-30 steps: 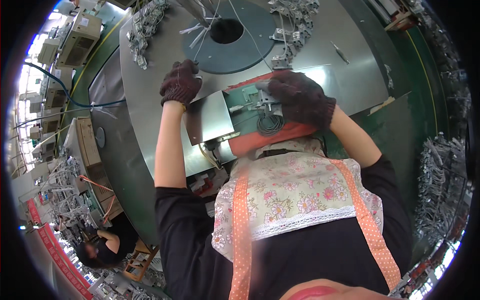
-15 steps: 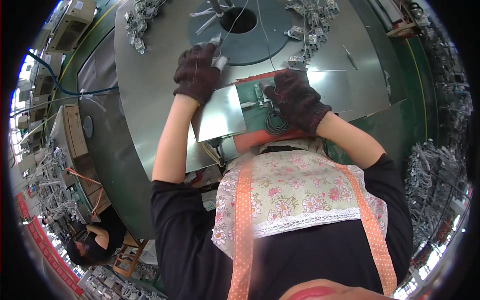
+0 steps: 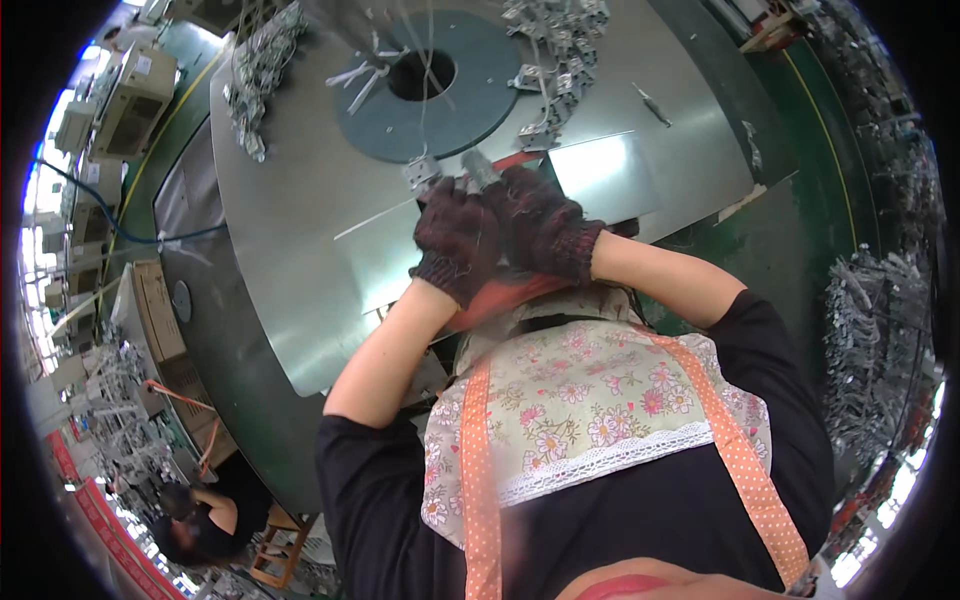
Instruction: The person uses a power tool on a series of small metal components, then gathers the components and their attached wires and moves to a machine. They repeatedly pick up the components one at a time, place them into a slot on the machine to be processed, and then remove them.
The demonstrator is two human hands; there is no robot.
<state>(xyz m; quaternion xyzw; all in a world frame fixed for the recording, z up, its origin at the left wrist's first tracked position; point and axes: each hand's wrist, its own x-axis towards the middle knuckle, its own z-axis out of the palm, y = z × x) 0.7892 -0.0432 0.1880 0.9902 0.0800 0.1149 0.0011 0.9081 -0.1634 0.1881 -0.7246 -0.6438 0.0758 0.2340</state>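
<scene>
My left hand (image 3: 458,240), in a dark knitted glove, is closed at the table's near edge, with a small silvery metal box (image 3: 422,170) at its fingertips. A thin pale wire (image 3: 427,100) runs from the box toward the far side. Between the two hands a grey-covered fingertip (image 3: 480,166) sticks out; whose it is, I cannot tell. My right hand (image 3: 542,222), gloved alike, presses against the left with curled fingers. Whatever it grips is hidden. Reddish material (image 3: 505,292) shows below both hands.
A dark grey ring (image 3: 480,115) with a round hole lies on the metal tabletop (image 3: 300,250). Clusters of small metal boxes (image 3: 565,65) lie at the far right, more wired parts (image 3: 262,75) at the far left. A slim tool (image 3: 652,105) rests to the right. Another person (image 3: 205,515) sits at lower left.
My left hand has moved right and nearer, and my right hand left, so they now meet. The view has shifted, and the small metal box now shows at my left fingertips.
</scene>
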